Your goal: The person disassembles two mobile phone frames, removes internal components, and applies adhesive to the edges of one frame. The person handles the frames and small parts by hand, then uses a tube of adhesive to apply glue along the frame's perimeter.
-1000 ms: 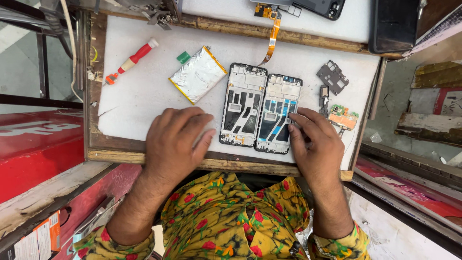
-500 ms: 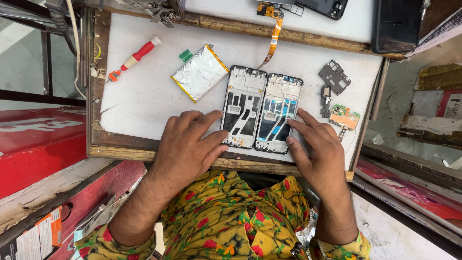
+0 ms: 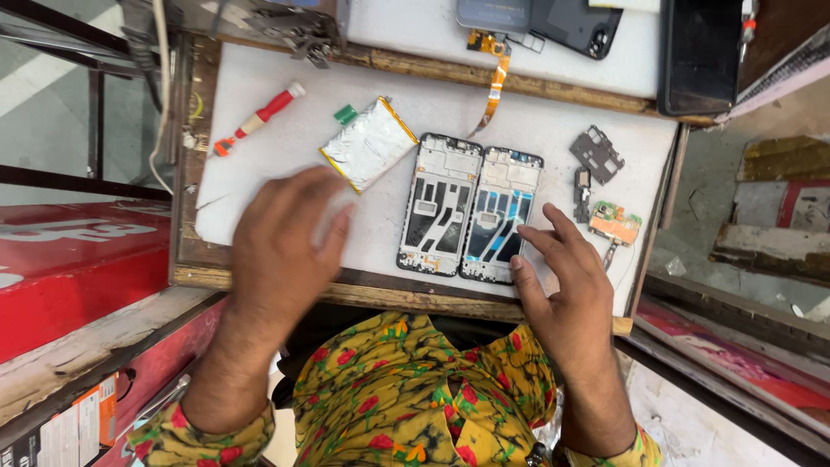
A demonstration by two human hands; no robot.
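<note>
Nearest the viewer, two forearms in yellow floral sleeves (image 3: 415, 389) reach over the wooden front edge of one white work mat (image 3: 285, 147). The left hand (image 3: 281, 246) hovers palm-down above the near left part of the mat, blurred, fingers spread loose and holding nothing; its fingertips lie just short of the silver battery. The right hand (image 3: 562, 285) rests at the near right part of the mat, fingers open and fanned, with the fingertips touching or just beside the lower right edge of the blue-tinted phone frame (image 3: 503, 216); whether there is firm contact cannot be told. Two phone frames are counted, lying side by side and touching along their long edges at mid-mat: the blue-tinted one on the right and a white-edged phone frame (image 3: 440, 204) on the left. One silver battery (image 3: 369, 143) with a green tab lies tilted just left of the frames. To the right of the frames sit three small parts: one dark shield plate (image 3: 596, 154), one small dark piece (image 3: 582, 188) and one orange-green circuit board (image 3: 616, 223). Farther left, one red-handled screwdriver (image 3: 259, 117) lies diagonally. At the far edge, one orange flex ribbon (image 3: 495, 82) trails down from one dark phone body (image 3: 553, 19), and one black panel (image 3: 699, 56) stands at the far right.
</note>
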